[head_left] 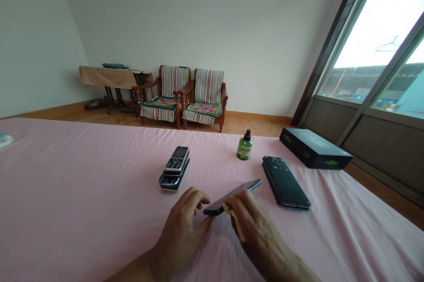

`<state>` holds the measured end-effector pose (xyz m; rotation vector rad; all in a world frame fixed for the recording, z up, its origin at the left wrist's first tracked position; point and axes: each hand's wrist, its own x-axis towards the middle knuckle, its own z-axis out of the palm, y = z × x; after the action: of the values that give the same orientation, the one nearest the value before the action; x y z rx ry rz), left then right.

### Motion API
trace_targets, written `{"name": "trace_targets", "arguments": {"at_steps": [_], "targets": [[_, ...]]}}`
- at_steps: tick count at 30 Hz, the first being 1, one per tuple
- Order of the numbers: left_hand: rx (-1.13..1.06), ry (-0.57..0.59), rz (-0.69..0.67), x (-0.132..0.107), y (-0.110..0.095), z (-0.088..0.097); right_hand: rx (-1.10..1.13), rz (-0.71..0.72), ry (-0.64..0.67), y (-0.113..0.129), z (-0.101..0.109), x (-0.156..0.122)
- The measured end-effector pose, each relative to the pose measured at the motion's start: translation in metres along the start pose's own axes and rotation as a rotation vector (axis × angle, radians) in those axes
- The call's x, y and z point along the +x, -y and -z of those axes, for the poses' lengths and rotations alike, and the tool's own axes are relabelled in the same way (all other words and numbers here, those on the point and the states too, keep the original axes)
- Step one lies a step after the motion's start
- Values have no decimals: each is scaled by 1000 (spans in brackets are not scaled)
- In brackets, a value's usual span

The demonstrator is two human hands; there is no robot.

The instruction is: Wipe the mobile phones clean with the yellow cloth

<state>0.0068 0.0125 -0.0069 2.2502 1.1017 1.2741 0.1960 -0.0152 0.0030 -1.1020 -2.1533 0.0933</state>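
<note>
A dark smartphone (pixel 233 195) is held tilted just above the pink tablecloth (pixel 82 193). My left hand (pixel 183 229) grips its near end with curled fingers. My right hand (pixel 255 229) presses a small yellowish cloth (pixel 232 213) against the phone's underside near its middle, fingers closed on the cloth. Beyond my left hand lies a stack of keypad phones (pixel 175 169). To the right lies a stack of dark smartphones (pixel 285 181). A small green spray bottle (pixel 244 145) stands upright behind them.
A black box (pixel 314 148) with green markings rests at the table's far right edge. A pale object (pixel 5 139) shows at the far left edge. Two striped chairs (pixel 185 96) and a side table (pixel 112 79) stand by the wall. A large window (pixel 380 43) is on the right.
</note>
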Motion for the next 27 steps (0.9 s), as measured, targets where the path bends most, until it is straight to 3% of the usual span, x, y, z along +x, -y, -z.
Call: {"name": "trace_targets", "arguments": {"at_steps": [4,11,18,22,27], "targets": [[-78,-6,-56,0,3,3,76,39,-190,-7,12,2],[-176,-124,-168,4,-4,9,230,-26,-335,-8,18,3],[-146,-168,-221,6,-2,8,261,-64,-355,-1,14,9],[-95,-188,-240,4,1,7,294,-160,-482,4,20,10],[-101,-128,-266,2,0,6,164,-30,-488,17,19,-2]]}}
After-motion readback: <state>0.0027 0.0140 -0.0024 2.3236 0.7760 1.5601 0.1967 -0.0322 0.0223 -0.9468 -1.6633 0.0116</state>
